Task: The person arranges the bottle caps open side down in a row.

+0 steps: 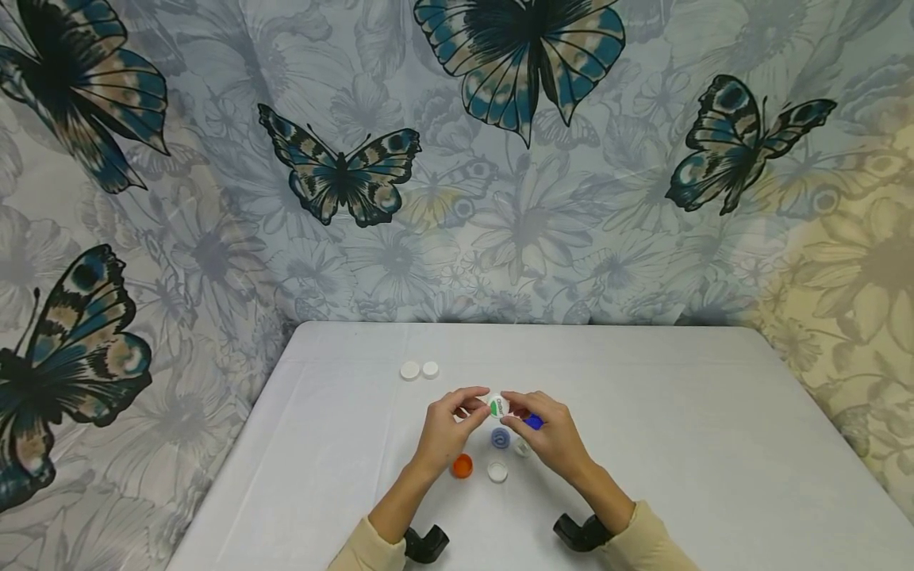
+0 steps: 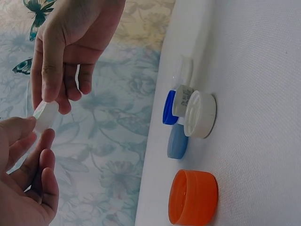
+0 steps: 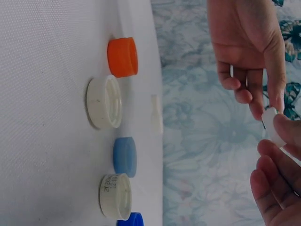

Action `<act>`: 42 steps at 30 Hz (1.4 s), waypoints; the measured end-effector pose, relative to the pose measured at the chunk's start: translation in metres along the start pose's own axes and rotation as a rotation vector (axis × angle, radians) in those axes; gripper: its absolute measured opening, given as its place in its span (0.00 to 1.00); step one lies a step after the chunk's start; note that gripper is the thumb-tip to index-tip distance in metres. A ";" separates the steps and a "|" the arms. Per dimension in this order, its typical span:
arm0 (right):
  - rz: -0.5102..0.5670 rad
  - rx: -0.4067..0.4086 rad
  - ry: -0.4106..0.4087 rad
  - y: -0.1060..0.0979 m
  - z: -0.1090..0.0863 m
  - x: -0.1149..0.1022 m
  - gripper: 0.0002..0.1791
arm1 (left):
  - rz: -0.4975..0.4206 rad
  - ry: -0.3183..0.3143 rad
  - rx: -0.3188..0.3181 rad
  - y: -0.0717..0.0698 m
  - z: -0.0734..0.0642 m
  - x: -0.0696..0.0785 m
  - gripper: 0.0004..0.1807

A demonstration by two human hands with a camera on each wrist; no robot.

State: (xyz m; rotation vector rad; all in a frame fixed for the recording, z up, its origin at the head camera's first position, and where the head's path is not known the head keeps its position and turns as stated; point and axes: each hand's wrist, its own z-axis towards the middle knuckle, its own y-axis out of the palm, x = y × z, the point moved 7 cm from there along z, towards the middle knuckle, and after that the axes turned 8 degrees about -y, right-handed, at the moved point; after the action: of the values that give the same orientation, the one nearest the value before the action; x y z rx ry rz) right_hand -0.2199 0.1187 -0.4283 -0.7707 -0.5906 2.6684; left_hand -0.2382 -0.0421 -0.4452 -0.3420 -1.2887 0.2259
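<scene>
Butterfly-print curtain [image 1: 500,159] behind and left, white tabletop [image 1: 678,444] in front. Largest to smallest from there.

Left hand [image 1: 446,428] and right hand [image 1: 550,432] meet above the tabletop centre, raised clear of the surface. Both pinch one white cap with a green mark [image 1: 497,407] between thumb and fingertips; other fingers loosely curled. In the wrist views the cap shows edge-on, thin, held from both sides.

Step in hand, my read: a shared hold on one cap, either a transfer between hands or an inspection. Next move likely calls for one hand to let go cleanly while the other keeps its pinch; the cap is thin and slick, so it could slip.

Loose caps directly under the hands, on the tabletop:
- orange cap [image 1: 462,465], just beside the left wrist
- white cap, open side up [image 1: 497,472], right of the orange one
- light blue cap [image 1: 500,438], between the hands
- dark blue cap [image 1: 533,422], partly hidden by right fingers
- small white printed cap [image 1: 523,449], touching or just beside the blue ones; cannot tell which

These crowd any set-down spot below.

Two more white caps [image 1: 419,369] sit side by side, farther back left, well apart from the cluster.
</scene>
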 end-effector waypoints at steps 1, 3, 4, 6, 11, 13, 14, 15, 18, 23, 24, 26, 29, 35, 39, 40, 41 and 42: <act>-0.005 -0.012 0.008 0.001 0.000 0.001 0.21 | -0.002 -0.008 -0.001 0.000 0.000 0.000 0.13; -0.008 -0.026 0.018 0.002 -0.001 0.002 0.22 | 0.000 -0.016 -0.005 0.000 0.000 -0.001 0.13; -0.008 -0.029 0.022 0.002 -0.001 0.003 0.21 | 0.004 -0.020 -0.010 0.000 0.000 -0.002 0.13; -0.007 -0.028 0.030 0.003 -0.002 0.003 0.21 | 0.019 -0.020 -0.029 0.001 0.001 -0.002 0.13; -0.009 -0.034 0.065 0.002 -0.002 0.004 0.18 | 0.077 -0.021 -0.095 0.004 0.001 -0.002 0.17; -0.006 -0.040 0.071 0.002 -0.003 0.005 0.17 | 0.093 -0.027 -0.111 0.005 0.001 -0.003 0.18; -0.004 -0.043 0.073 0.003 -0.004 0.005 0.17 | 0.098 -0.027 -0.114 0.006 0.001 -0.004 0.18; -0.002 -0.045 0.073 0.003 -0.004 0.005 0.17 | 0.102 -0.027 -0.115 0.006 0.001 -0.005 0.18; 0.004 -0.058 0.087 0.004 -0.004 0.007 0.17 | 0.110 -0.025 -0.113 0.006 0.001 -0.006 0.17; 0.002 -0.086 0.120 0.006 -0.002 0.009 0.16 | 0.133 -0.022 -0.104 0.003 0.003 -0.006 0.16; -0.001 -0.090 0.122 0.007 -0.001 0.010 0.15 | 0.140 -0.018 -0.103 0.003 0.004 -0.006 0.15; -0.012 -0.094 0.124 0.008 0.001 0.011 0.15 | 0.159 -0.004 -0.098 0.001 0.006 -0.005 0.15; -0.021 -0.099 0.123 0.009 0.004 0.013 0.15 | 0.186 0.029 -0.085 0.000 0.009 -0.004 0.15; -0.001 -0.138 0.186 0.016 0.012 0.021 0.16 | 0.205 0.057 -0.072 -0.003 0.018 -0.009 0.15; 0.006 -0.186 0.226 0.024 0.018 0.028 0.17 | 0.232 0.049 -0.076 -0.006 0.026 -0.015 0.15; 0.004 -0.201 0.233 0.027 0.019 0.030 0.17 | 0.239 0.041 -0.080 -0.006 0.028 -0.018 0.15; 0.001 -0.214 0.240 0.029 0.020 0.032 0.16 | 0.248 0.035 -0.085 -0.007 0.030 -0.020 0.15; -0.001 -0.227 0.246 0.031 0.022 0.034 0.16 | 0.254 0.030 -0.092 -0.007 0.032 -0.021 0.16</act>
State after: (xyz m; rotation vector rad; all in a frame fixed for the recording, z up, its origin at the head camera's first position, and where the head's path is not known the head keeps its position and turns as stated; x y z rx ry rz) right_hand -0.2649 0.0981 -0.4411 -1.1396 -0.8343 2.4788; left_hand -0.2750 -0.0524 -0.4542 -0.5867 -1.2269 0.3752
